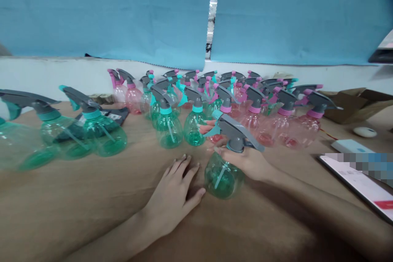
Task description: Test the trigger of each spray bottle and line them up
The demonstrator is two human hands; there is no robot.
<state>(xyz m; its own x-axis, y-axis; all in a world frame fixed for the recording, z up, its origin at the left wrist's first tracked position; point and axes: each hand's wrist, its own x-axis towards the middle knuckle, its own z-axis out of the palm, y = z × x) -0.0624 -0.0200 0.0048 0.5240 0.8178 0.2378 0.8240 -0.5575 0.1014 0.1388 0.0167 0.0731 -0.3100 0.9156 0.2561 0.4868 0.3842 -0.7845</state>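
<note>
My right hand (245, 159) is wrapped round the neck of a green spray bottle (222, 180), just below its grey and turquoise trigger head. The bottle stands nearly upright, tilted slightly. To its left my left hand (172, 188) lies flat on the brown table (123, 213), fingers stretched out and holding nothing. Just beyond the hands stand two more green spray bottles, one at left (169, 131) and one nearer the middle (194, 127). A row of pink spray bottles (278, 129) begins behind the held one, partly hidden by it.
Several green spray bottles (104, 133) stand at the left, near a dark packet (119, 115). At the right are an open cardboard box (353, 106), a white mouse (364, 132), a small white box (353, 146) and a lit phone or tablet (353, 180). A blue curtain (107, 12) hangs behind.
</note>
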